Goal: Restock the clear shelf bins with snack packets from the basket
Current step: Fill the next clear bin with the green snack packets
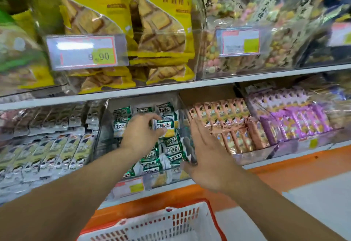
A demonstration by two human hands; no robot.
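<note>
packet placement needs care: left hand [141, 134] pinches a green snack packet [164, 126] over the middle clear bin [106, 126]; right hand [206, 157], fingers straight and together, steadies the stack; set it flat, label up; basket [171, 223] waits below

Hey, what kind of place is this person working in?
Most likely a shop's snack aisle. Clear bins packed with packets line the white shelves, price tags hang on the bin fronts, and a red and white basket stands below the hands.
</note>
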